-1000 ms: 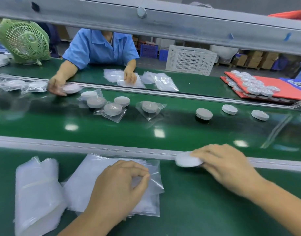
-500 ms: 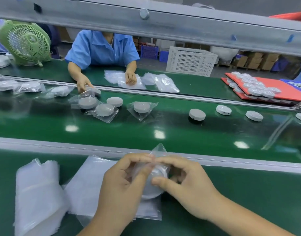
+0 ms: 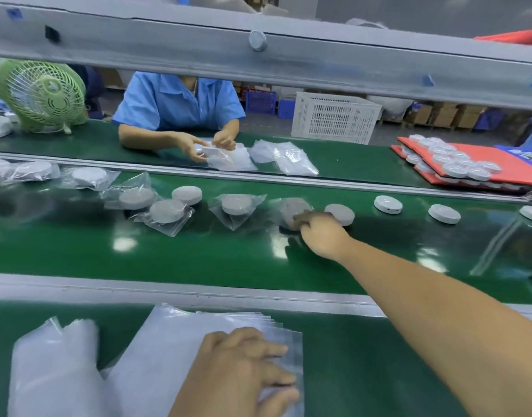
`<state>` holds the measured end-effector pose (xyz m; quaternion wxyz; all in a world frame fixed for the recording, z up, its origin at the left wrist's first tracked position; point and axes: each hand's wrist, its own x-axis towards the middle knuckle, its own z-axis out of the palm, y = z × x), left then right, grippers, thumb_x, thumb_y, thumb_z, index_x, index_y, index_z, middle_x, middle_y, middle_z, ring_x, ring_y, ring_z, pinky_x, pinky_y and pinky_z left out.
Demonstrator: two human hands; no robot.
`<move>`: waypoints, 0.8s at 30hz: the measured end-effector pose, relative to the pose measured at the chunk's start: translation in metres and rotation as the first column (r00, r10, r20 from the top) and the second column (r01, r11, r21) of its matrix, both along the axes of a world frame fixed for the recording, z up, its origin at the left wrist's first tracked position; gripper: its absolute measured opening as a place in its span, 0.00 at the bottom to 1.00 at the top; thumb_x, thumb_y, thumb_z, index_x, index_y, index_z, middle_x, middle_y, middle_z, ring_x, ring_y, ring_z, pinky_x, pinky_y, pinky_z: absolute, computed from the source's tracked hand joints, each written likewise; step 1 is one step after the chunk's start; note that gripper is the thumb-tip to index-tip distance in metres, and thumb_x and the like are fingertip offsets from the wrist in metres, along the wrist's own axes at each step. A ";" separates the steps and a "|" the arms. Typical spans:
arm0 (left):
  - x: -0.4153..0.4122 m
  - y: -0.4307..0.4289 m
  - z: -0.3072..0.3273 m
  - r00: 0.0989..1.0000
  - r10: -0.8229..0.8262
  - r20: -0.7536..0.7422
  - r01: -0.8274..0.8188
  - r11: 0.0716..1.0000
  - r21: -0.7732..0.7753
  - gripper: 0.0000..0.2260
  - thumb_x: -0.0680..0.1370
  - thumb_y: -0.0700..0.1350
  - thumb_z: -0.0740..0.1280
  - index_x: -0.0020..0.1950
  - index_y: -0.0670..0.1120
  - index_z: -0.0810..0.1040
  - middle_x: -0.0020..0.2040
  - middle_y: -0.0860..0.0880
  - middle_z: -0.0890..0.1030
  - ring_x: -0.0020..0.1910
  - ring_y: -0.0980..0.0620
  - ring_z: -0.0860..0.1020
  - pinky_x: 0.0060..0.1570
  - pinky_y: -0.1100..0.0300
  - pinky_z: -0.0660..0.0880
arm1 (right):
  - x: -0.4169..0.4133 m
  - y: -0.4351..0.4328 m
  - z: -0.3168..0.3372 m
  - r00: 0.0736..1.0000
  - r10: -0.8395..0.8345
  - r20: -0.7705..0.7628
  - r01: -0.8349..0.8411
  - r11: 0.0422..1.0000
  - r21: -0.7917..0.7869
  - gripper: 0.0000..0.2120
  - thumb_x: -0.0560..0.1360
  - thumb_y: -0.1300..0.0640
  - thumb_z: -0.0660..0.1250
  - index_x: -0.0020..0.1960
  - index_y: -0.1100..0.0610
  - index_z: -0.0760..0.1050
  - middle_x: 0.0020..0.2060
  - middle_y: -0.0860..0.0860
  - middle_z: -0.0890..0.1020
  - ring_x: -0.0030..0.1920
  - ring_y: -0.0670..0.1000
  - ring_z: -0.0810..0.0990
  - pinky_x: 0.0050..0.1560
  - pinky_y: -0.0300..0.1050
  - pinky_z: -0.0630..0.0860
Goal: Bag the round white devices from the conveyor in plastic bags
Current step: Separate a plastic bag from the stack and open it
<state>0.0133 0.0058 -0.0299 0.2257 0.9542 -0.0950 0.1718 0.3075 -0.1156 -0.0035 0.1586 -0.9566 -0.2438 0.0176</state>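
- The bagged device (image 3: 290, 209) lies on the belt (image 3: 198, 260), about at its middle, with a bare device (image 3: 340, 213) just beside it on the right.
- The right hand (image 3: 320, 236) reaches over the belt and its fingertips touch the near edge of the bagged device. The picture is blurred there, so it cannot be told if the fingers grasp it or only rest on it.
- The left hand (image 3: 243, 365) lies flat with relaxed, straight fingers on the bag stack (image 3: 168, 341), on the near table.
- A second pile (image 3: 54, 365) of bags is left of the stack.
- More bagged devices (image 3: 237, 204) lie further left on the belt, and two loose devices (image 3: 388, 204) further right.
- Across the belt a worker (image 3: 180, 106) in blue holds a bag in both hands.
- A green fan (image 3: 42, 94) stands far left, a white crate (image 3: 334, 120) behind, and red trays (image 3: 505, 164) with devices far right.
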 end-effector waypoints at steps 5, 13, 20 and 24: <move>0.004 0.008 -0.006 0.999 -0.049 0.018 0.048 0.997 0.060 0.11 0.70 0.68 0.59 0.36 0.74 0.81 0.45 0.75 0.80 0.47 0.69 0.79 0.48 0.63 0.75 | 0.031 -0.046 -0.021 0.972 -0.216 0.087 0.233 0.895 -0.380 0.23 0.81 0.47 0.54 0.76 0.37 0.67 0.82 0.51 0.52 0.82 0.59 0.47 0.77 0.64 0.55; -0.003 0.010 0.000 0.999 0.017 0.034 -0.018 1.000 0.020 0.02 0.66 0.56 0.72 0.35 0.62 0.84 0.44 0.70 0.81 0.45 0.64 0.79 0.43 0.61 0.78 | -0.003 -0.065 -0.009 0.895 0.005 0.447 0.019 0.999 -0.048 0.11 0.81 0.49 0.68 0.62 0.48 0.84 0.63 0.48 0.83 0.61 0.57 0.81 0.58 0.50 0.78; -0.006 0.017 -0.003 0.975 0.220 -0.036 -0.223 0.959 -0.174 0.05 0.76 0.55 0.70 0.46 0.61 0.86 0.47 0.73 0.79 0.54 0.70 0.75 0.54 0.65 0.73 | -0.122 -0.092 -0.015 0.674 0.314 0.669 -0.546 0.821 0.165 0.05 0.78 0.61 0.74 0.53 0.58 0.86 0.50 0.49 0.87 0.51 0.53 0.83 0.56 0.46 0.79; -0.005 0.017 0.002 0.972 0.228 -0.053 -0.234 0.942 -0.240 0.04 0.75 0.54 0.71 0.45 0.61 0.86 0.48 0.75 0.79 0.55 0.71 0.75 0.54 0.73 0.70 | -0.176 -0.110 -0.025 0.545 0.368 0.754 -0.679 0.720 0.139 0.08 0.80 0.63 0.70 0.55 0.59 0.86 0.58 0.49 0.85 0.58 0.53 0.84 0.61 0.46 0.78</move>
